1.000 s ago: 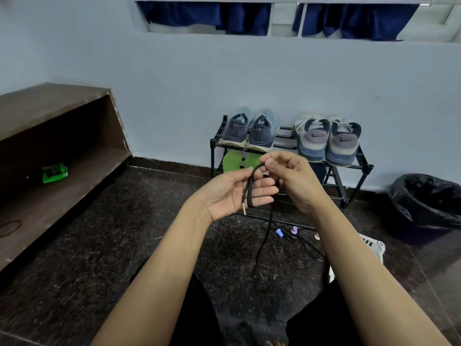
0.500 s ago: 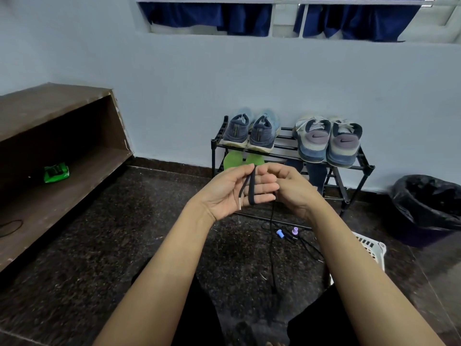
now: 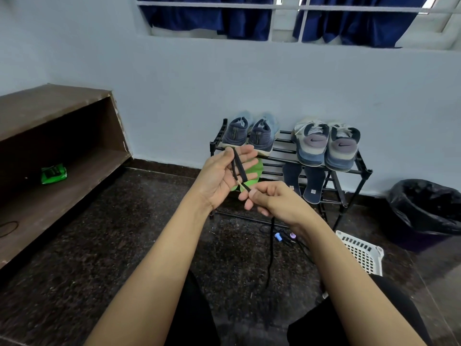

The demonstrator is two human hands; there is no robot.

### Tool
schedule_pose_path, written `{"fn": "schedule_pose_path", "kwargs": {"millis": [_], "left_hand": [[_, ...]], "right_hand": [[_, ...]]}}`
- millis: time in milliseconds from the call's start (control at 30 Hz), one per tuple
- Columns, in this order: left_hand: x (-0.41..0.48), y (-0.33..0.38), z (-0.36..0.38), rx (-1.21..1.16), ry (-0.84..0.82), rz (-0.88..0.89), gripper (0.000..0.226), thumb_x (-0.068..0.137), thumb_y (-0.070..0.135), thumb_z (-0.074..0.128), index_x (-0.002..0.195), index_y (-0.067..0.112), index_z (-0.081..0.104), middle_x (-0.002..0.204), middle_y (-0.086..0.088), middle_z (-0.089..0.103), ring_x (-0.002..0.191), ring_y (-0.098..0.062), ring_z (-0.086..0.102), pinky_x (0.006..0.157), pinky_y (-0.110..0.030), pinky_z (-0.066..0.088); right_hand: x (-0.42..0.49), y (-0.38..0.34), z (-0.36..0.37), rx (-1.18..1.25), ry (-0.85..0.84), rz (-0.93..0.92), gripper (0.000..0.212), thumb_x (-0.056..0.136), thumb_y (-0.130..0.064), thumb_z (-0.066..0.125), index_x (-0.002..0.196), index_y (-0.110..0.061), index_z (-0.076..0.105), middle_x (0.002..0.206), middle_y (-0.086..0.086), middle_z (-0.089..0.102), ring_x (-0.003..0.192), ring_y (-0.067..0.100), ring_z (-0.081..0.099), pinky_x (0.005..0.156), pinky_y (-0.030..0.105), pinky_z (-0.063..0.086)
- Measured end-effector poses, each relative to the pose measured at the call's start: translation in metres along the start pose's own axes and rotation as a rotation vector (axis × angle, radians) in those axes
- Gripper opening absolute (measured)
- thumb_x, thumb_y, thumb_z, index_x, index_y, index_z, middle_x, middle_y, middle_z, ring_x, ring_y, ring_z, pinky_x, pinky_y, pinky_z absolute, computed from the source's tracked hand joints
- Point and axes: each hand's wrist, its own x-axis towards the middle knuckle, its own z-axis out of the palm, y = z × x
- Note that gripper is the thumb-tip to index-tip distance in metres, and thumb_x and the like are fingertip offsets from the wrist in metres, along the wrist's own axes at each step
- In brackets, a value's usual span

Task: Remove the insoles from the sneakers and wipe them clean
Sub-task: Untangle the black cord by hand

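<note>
Dark insoles [image 3: 314, 183] lean on the rack's [image 3: 368, 171] lower shelf, beyond the hands; they look light and floppy, best pinched at the heel. The right hand [image 3: 274, 203] pinches a black shoelace [image 3: 239, 166] lying across the straight fingers of the left hand [image 3: 219, 176].

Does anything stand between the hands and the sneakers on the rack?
Nothing visible stands between them. But both hands are occupied with a black shoelace: it lies across the straight fingers of the left hand, and the right hand pinches it lower down. The sneakers sit on the top shelf of the rack, beyond the hands.
</note>
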Motion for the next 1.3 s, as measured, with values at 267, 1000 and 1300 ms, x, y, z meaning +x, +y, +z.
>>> {"fn": "schedule_pose_path", "kwargs": {"millis": [267, 1000, 1300], "left_hand": [[-0.005, -0.009, -0.003, 0.454, -0.105, -0.15, 0.031, 0.106, 0.018, 0.039, 0.104, 0.011, 0.069, 0.091, -0.002, 0.076, 0.09, -0.011, 0.07, 0.085, -0.035, 0.052], [-0.023, -0.006, 0.008, 0.068, -0.26, -0.298, 0.03, 0.102, 0.013, 0.039, 0.094, -0.002, 0.063, 0.088, -0.021, 0.073, 0.089, -0.032, 0.073, 0.081, -0.052, 0.057], [-0.024, -0.002, 0.017, -0.073, -0.131, -0.284, 0.034, 0.105, 0.013, 0.035, 0.098, -0.004, 0.063, 0.081, -0.019, 0.073, 0.071, -0.024, 0.074, 0.066, -0.038, 0.062]], "right_hand": [[-0.009, -0.015, -0.011, 0.323, 0.057, -0.091, 0.025, 0.101, -0.007, 0.039, 0.088, -0.005, 0.061, 0.066, 0.0, 0.058, 0.046, 0.004, 0.038, 0.046, 0.014, 0.029], [0.009, 0.018, -0.05, -0.587, 0.095, 0.158, 0.04, 0.075, -0.015, 0.077, 0.111, -0.012, 0.06, 0.107, 0.004, 0.065, 0.1, 0.02, 0.06, 0.094, 0.038, 0.047], [0.014, 0.005, -0.007, -0.224, 0.209, -0.292, 0.042, 0.084, 0.013, 0.047, 0.108, -0.017, 0.064, 0.099, -0.005, 0.069, 0.091, 0.001, 0.063, 0.079, 0.013, 0.047]]}}
